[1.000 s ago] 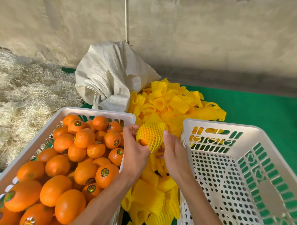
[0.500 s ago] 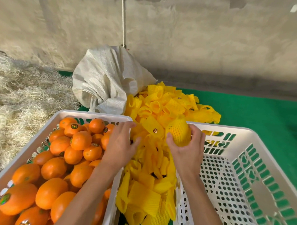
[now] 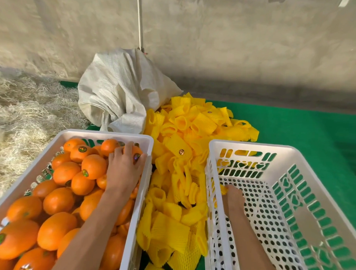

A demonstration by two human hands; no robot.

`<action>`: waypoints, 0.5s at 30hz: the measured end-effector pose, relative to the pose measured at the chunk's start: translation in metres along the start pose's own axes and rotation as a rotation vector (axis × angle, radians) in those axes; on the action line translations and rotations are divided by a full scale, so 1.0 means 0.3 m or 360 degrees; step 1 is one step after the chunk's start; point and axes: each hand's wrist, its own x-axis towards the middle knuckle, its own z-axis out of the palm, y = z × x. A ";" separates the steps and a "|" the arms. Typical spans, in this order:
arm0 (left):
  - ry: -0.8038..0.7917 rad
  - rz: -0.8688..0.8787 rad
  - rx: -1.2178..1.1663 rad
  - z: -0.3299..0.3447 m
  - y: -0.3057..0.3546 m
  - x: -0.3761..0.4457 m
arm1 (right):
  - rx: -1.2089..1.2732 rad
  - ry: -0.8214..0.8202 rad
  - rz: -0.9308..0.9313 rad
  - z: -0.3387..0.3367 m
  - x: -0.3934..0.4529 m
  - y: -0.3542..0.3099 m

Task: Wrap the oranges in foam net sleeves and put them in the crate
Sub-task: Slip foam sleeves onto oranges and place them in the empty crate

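A white crate [image 3: 104, 134] on the left is full of bare oranges [image 3: 59, 198] with stickers. My left hand [image 3: 124, 169] reaches into its far right corner, fingers and thumb curled around one orange [image 3: 136, 152]. Loose yellow foam net sleeves [image 3: 195, 123] lie heaped between the crates. The white perforated crate [image 3: 253, 146] on the right holds nothing else. My right hand [image 3: 234, 196] is low in its near-left corner, holding a sleeve-wrapped orange [image 3: 223, 189] on the floor; my fingers and the crate wall hide most of it.
A crumpled white woven sack [image 3: 118, 92] lies behind the left crate. Dry straw [image 3: 22, 117] covers the ground on the left. A green mat [image 3: 306, 129] runs under the crates to the right. A concrete wall with a thin pole [image 3: 140, 22] stands behind.
My right hand carried the wrapped orange from above the sleeve pile down into the right crate. My left hand left the sleeve pile and went into the left crate, closing on an orange.
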 end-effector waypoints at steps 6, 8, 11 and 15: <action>0.0044 0.0219 -0.0429 -0.015 0.083 -0.032 | 0.0162 0.0449 -0.0474 -0.106 -0.027 -0.111; -0.0046 0.0321 -0.0402 0.002 0.110 -0.056 | 0.0446 0.0522 -0.0773 -0.141 -0.069 -0.178; -0.0167 0.0470 -0.0249 0.040 0.138 -0.084 | 0.0817 0.0161 -0.1077 -0.137 -0.165 -0.276; -0.0386 0.0625 -0.0145 0.070 0.134 -0.099 | 0.0237 -0.0271 -0.1120 0.003 -0.242 -0.334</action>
